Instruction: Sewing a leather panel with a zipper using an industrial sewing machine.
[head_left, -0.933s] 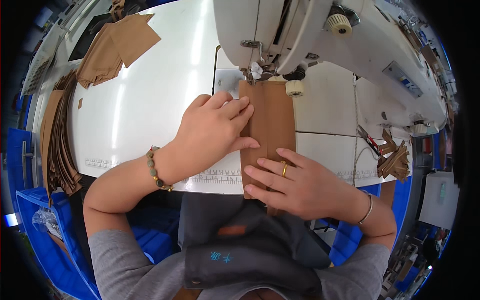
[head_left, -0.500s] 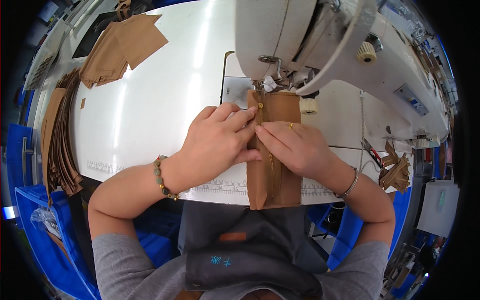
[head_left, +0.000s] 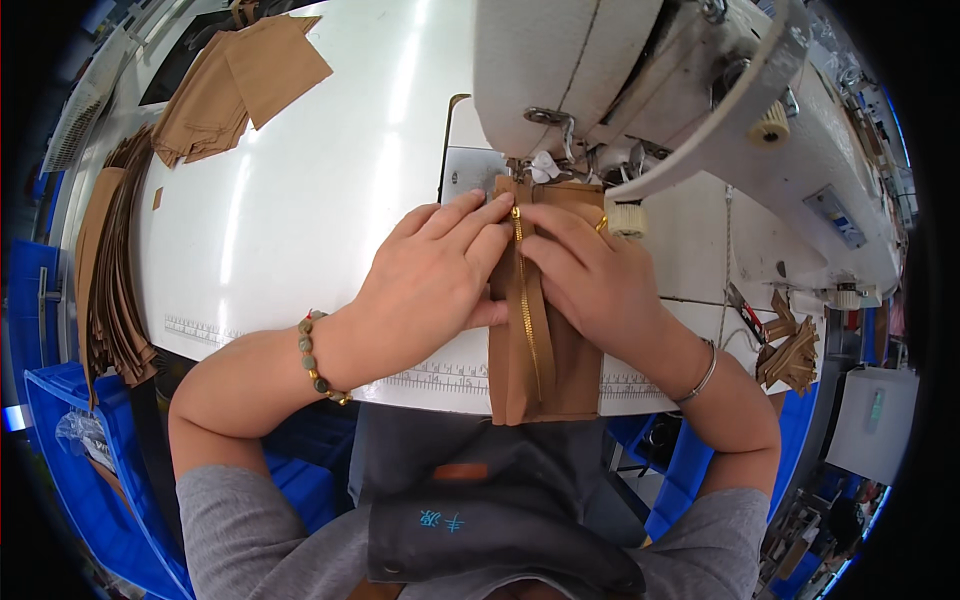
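Observation:
A long brown fabric piece (head_left: pixel 580 370) lies under the needle area of a white sewing machine (head_left: pixel 560 70), hanging slightly over the table's front edge. A zipper (head_left: pixel 530 335) with gold teeth runs lengthwise along it, its gold slider near the presser foot. My left hand (head_left: pixel 430 255) rests on the fabric's left side, fingers stretched toward the slider and thumb out on the cloth. My right hand (head_left: pixel 595 270) lies on the right side, fingers bent and pinching along the zipper's edge; its thumb is partly hidden.
Brown fabric pieces (head_left: pixel 200 100) lie at the far left, above a thick hanging stack (head_left: pixel 115 260). At right are small brown scraps (head_left: pixel 790 350) and red-handled snips (head_left: pixel 745 312). Blue bins (head_left: pixel 90 450) stand below the table (head_left: pixel 290 230).
My right fingers have moved up beside the slider and turned the zipper edge, so more gold teeth show. My left hand stays on the fabric. The view has shifted slightly.

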